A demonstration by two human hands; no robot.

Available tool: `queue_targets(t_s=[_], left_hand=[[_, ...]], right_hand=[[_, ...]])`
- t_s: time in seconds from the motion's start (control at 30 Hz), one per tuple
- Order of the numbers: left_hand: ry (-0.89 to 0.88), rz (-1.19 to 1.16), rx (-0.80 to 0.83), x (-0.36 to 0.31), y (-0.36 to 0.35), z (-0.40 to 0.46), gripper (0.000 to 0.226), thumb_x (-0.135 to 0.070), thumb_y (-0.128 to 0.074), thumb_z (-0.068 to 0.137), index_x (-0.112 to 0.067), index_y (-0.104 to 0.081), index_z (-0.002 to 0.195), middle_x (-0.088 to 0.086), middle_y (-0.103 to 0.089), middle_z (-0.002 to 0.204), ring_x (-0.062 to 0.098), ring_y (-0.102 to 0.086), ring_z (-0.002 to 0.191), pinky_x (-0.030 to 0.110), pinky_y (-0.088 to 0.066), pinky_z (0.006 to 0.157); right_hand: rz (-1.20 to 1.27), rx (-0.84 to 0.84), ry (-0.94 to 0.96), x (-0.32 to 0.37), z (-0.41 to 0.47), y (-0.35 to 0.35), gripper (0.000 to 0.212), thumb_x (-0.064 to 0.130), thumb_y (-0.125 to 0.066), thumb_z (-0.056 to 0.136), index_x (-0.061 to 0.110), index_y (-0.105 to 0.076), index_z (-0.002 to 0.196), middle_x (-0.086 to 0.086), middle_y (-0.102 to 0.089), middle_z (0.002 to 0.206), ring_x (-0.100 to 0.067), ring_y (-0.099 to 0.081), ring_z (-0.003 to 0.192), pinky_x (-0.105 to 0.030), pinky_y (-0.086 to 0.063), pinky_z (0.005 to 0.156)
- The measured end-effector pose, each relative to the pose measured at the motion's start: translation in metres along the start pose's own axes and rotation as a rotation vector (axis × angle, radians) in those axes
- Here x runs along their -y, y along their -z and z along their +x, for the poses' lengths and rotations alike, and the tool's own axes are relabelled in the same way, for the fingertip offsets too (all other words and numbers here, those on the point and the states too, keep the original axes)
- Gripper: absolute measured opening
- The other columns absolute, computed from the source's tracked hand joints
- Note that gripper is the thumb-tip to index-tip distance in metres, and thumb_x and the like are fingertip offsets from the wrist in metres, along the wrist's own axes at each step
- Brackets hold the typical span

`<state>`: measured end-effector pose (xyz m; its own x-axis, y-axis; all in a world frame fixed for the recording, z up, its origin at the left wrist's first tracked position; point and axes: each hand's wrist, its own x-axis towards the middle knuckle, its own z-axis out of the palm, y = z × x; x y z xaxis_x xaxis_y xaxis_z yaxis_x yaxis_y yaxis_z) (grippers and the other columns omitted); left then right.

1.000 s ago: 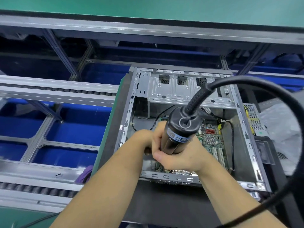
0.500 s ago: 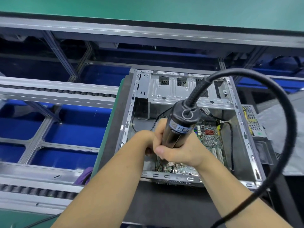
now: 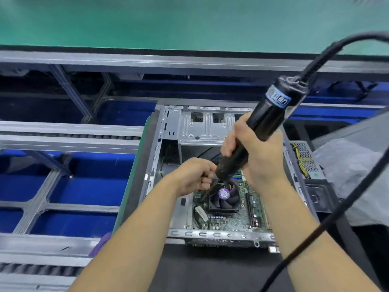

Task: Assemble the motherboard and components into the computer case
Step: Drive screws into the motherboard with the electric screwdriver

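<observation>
An open metal computer case lies on the bench with a green motherboard inside. A black CPU cooler fan with a purple hub sits on the board. My right hand grips a black electric screwdriver, tilted up to the right. Its tip is above the fan's far edge. My left hand is curled just left of the tip and pinches the driver's thin bit, whose point is over the board left of the fan.
The driver's thick black cable loops from its top down the right side. A power supply and a grey plastic sheet lie right of the case. Metal conveyor rails over blue bins run on the left.
The screwdriver has been lifted and tilted to the right, uncovering the fan. My hands have risen from low in the case, and the view has shifted down.
</observation>
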<state>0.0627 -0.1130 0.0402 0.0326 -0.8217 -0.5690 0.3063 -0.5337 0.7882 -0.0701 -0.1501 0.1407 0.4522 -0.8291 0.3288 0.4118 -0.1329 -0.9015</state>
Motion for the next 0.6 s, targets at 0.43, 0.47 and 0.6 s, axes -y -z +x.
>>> queue_targets(t_s=[0.43, 0.47, 0.6], left_hand=[[0.089, -0.746, -0.042, 0.009, -0.066, 0.019, 0.019, -0.014, -0.054, 0.100, 0.003, -0.060, 0.106, 0.009, -0.070, 0.074, 0.010, -0.062, 0.059, 0.014, -0.051, 0.051], [0.101, -0.762, -0.062, 0.010, -0.070, 0.020, 0.024, -0.021, -0.053, 0.101, 0.002, -0.061, 0.104, 0.008, -0.069, 0.073, 0.009, -0.060, 0.055, 0.014, -0.049, 0.046], [0.145, -0.860, -0.047, 0.017, -0.077, 0.020, 0.028, -0.016, -0.039, 0.104, 0.005, -0.055, 0.114, 0.012, -0.059, 0.078, 0.017, -0.053, 0.053, 0.021, -0.044, 0.041]], right_hand=[[0.149, -0.493, 0.001, 0.042, 0.002, 0.086, 0.046, 0.047, -0.087, 0.070, 0.016, -0.054, 0.066, -0.005, -0.051, 0.051, -0.023, -0.047, 0.045, -0.035, -0.044, 0.056], [0.154, -0.506, 0.010, 0.044, 0.001, 0.088, 0.043, 0.045, -0.086, 0.072, 0.016, -0.054, 0.067, -0.005, -0.051, 0.051, -0.023, -0.047, 0.045, -0.035, -0.045, 0.056], [0.130, -0.528, 0.038, 0.051, -0.003, 0.097, 0.037, 0.040, -0.080, 0.075, 0.015, -0.053, 0.070, -0.003, -0.051, 0.051, -0.021, -0.048, 0.044, -0.034, -0.044, 0.055]])
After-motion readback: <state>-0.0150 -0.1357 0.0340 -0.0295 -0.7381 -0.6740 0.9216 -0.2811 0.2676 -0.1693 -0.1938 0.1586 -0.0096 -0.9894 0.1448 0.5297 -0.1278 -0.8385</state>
